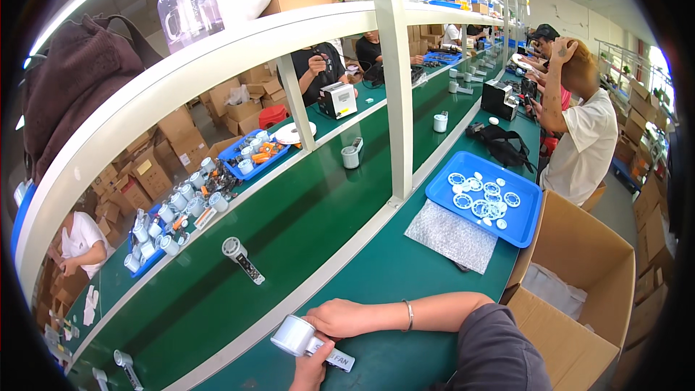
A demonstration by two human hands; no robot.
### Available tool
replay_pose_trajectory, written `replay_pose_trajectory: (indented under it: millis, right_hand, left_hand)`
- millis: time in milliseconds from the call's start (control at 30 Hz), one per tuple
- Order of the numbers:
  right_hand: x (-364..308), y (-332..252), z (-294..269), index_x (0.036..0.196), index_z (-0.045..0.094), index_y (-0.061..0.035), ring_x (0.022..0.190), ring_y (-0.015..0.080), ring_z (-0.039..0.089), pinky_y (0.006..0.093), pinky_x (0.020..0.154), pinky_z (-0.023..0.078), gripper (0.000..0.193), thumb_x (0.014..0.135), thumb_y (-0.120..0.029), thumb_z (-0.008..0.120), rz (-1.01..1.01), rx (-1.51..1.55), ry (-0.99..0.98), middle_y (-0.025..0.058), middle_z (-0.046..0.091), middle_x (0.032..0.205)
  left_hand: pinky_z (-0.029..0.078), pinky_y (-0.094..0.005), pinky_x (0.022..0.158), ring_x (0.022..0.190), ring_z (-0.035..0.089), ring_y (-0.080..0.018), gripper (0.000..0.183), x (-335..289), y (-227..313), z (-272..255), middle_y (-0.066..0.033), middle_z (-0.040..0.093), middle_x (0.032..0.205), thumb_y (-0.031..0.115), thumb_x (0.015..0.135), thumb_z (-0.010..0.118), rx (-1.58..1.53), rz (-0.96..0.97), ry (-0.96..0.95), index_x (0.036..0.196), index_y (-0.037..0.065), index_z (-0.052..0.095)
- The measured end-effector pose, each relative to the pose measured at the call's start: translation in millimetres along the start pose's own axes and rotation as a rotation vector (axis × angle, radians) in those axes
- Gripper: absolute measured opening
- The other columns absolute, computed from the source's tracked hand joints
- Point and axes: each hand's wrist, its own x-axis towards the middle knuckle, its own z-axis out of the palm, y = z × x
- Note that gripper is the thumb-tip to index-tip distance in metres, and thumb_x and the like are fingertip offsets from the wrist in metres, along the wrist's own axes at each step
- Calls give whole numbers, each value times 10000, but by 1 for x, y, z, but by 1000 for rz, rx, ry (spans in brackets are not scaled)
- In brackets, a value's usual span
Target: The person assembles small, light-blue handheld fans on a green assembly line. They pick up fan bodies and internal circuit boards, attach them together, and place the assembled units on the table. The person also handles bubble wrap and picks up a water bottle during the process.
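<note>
A white handheld fan [293, 335] with a round, drum-shaped head and a flat handle is held low over the green bench, close to its near edge. My left hand [311, 371] grips the handle from below, thumb laid across it. Curled in behind the head, my right hand [343, 318] presses against the fan where head and handle meet; its fingertips are partly hidden. A bracelet circles the right wrist. Another fan unit [242, 259] lies on the green conveyor belt, dark inner parts showing along its handle.
To the right are a blue tray [441, 190] of white rings and discs, bubble wrap [450, 237] and an open cardboard box [615, 282]. A white post [394, 101] holds up a shelf. Across the belt, blue trays [148, 264] carry fan parts. Other people work along the line.
</note>
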Motion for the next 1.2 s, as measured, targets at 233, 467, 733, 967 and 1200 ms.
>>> replay_pose_trajectory:
  millis: [233,467,733,967,1200]
  right_hand:
    - [-1,0,6,935,602,-70,612,327,598,441,560,478,345,921,-275,326,-103,-319,80,139,626,719]
    - [4,12,17,937,587,-69,630,337,593,442,591,480,317,919,-249,327,-128,-68,138,135,614,695]
    - [-1,6,12,835,582,-62,617,342,585,442,586,467,338,912,-281,337,-103,-161,104,128,600,651]
    - [5,16,20,774,557,-35,599,337,587,434,550,464,300,885,-269,407,-82,-64,137,139,603,638]
    - [2,4,7,833,537,-27,609,335,606,421,551,486,323,894,-322,420,30,-340,317,150,608,637]
  left_hand:
    - [460,-336,777,836,556,-180,269,-6,-1,-2,-56,552,858,86,674,686,8,21,26,889,46,530]
    - [432,-291,727,770,540,-149,255,-6,11,7,-46,558,828,86,650,708,89,8,72,848,51,551]
    - [420,-275,697,758,531,-139,265,-11,11,5,-36,548,811,95,644,717,167,-13,57,846,52,551]
    - [412,-267,686,763,516,-128,305,-11,12,6,-25,536,822,92,646,720,187,-32,37,892,53,544]
    - [440,-299,784,912,540,-166,346,2,19,13,-57,547,864,1,688,691,56,38,125,986,14,518]
